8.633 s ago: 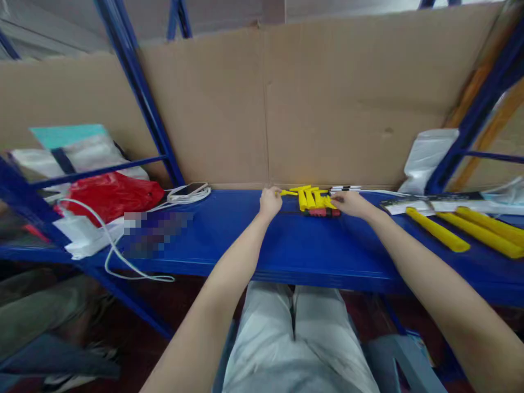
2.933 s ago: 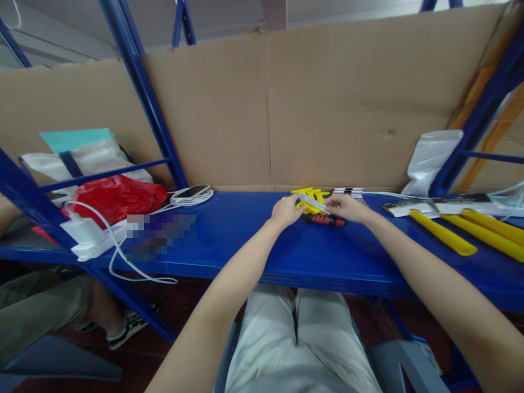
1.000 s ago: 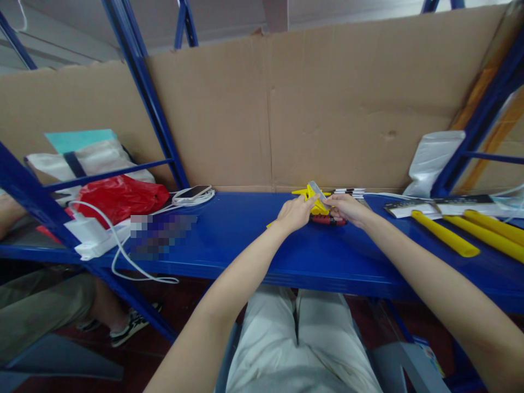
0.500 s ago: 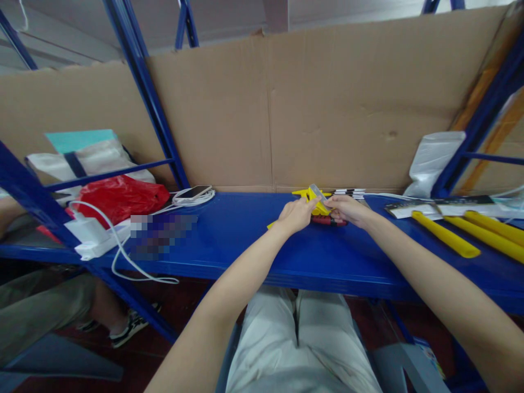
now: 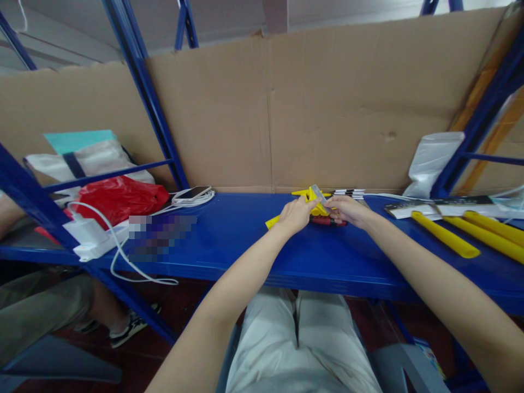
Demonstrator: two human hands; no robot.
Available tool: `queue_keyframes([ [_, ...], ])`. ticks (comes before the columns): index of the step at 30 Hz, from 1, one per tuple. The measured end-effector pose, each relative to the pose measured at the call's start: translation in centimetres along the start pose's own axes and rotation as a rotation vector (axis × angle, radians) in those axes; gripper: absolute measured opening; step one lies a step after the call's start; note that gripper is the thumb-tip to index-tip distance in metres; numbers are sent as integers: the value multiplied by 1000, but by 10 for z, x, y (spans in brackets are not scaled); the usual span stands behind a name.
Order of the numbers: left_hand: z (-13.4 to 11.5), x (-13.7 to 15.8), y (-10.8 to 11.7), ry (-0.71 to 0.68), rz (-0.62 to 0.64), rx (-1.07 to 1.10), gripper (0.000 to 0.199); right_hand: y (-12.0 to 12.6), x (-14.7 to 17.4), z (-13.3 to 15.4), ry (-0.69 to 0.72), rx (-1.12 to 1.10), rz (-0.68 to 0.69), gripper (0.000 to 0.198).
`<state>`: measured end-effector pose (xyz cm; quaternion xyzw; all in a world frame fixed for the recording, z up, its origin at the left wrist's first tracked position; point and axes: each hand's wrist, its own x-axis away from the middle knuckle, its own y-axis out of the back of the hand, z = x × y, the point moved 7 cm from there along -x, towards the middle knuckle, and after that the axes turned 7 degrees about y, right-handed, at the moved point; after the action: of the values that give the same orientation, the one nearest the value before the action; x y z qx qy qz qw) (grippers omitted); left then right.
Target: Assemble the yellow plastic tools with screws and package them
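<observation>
My left hand (image 5: 293,215) is closed around a yellow plastic tool (image 5: 314,209) above the middle of the blue shelf. The tool's handle end sticks out to the left below the hand, and its far part shows beyond the fingers. A grey, clear-looking flat piece (image 5: 318,194) lies slantwise against the tool. My right hand (image 5: 347,210) pinches the lower end of that piece between thumb and fingers. Just under the hands lies a red and black object (image 5: 327,220), partly covered, its kind unclear. The fingers of both hands hide where the parts meet.
Yellow bars (image 5: 446,234) and black-and-white packaging (image 5: 470,207) lie right on the blue shelf (image 5: 229,245). A cardboard wall (image 5: 347,109) closes the back. Left are a phone (image 5: 195,192), white cables, a power strip (image 5: 96,246) and a red bag (image 5: 123,196). Another person sits far left.
The yellow tool has turned slightly, so more of its handle end shows left of my left hand. Both hands stay at nearly the same place, still holding.
</observation>
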<state>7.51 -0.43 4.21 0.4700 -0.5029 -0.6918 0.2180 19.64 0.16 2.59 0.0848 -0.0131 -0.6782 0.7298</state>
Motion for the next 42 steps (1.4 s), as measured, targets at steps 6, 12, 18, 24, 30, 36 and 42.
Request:
queue_keyframes([
  [6, -14, 4, 1, -110, 18, -5, 46, 8, -3, 2, 8, -80, -122, 14],
  [12, -24, 7, -1, -161, 41, -17, 45, 18, -13, -4, 52, -85, -218, 15],
  [18, -24, 7, -3, -168, 56, -13, 46, 19, -11, 0, 97, 6, -268, 18],
  [24, -23, 6, -4, -134, 78, 26, 47, 19, -12, -3, 98, 14, -274, 16],
  [30, -9, 3, -6, -26, 65, 77, 46, 46, -14, 9, 191, 558, -322, 18],
  [36, 4, 0, -5, 47, 67, 77, 46, 71, -23, 5, 164, 1263, -250, 22],
  [42, -1, -7, 14, 28, 8, 119, 45, 88, -25, -5, 92, 1386, -221, 27],
])
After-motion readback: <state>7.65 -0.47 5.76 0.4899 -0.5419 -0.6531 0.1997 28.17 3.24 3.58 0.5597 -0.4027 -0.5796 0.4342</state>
